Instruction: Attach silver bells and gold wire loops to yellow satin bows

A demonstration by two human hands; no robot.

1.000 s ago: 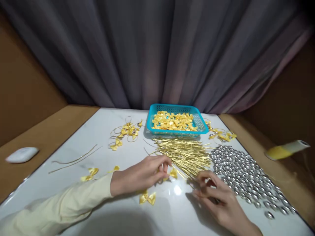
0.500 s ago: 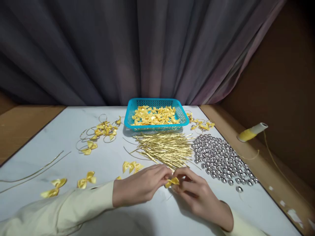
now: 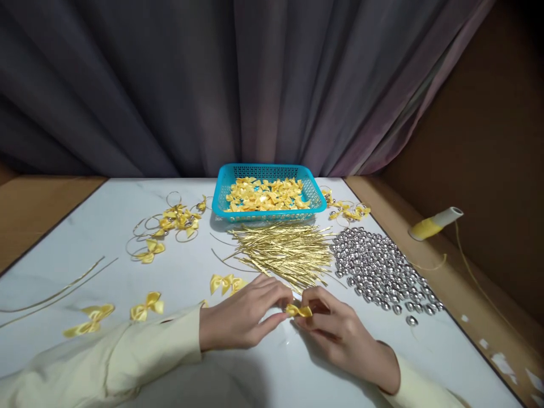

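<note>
A small yellow satin bow (image 3: 298, 310) is held between my two hands above the white table, just in front of the gold twist ties. My right hand (image 3: 340, 331) pinches the bow from the right with curled fingers. From the other side my left hand (image 3: 246, 311) grips its left end, the thumb stretched along it. Something thin and pale shows between the fingertips, too small to make out. Closest to my fingers lies the heap of gold twist ties (image 3: 283, 252). Loose yellow bows (image 3: 147, 306) lie to the left, partly behind my left arm.
A blue basket (image 3: 269, 216) of yellow bows stands at the back. Silver beads (image 3: 378, 266) spread on the right. Finished-looking bows with wire loops (image 3: 176, 221) lie at left, near long gold cords (image 3: 63, 292). A yellow thread spool (image 3: 433, 224) rests beyond the right edge.
My left thumb has straightened and now lies against the bow's left end. The bow has turned a little between the fingers. My view has shifted slightly.
</note>
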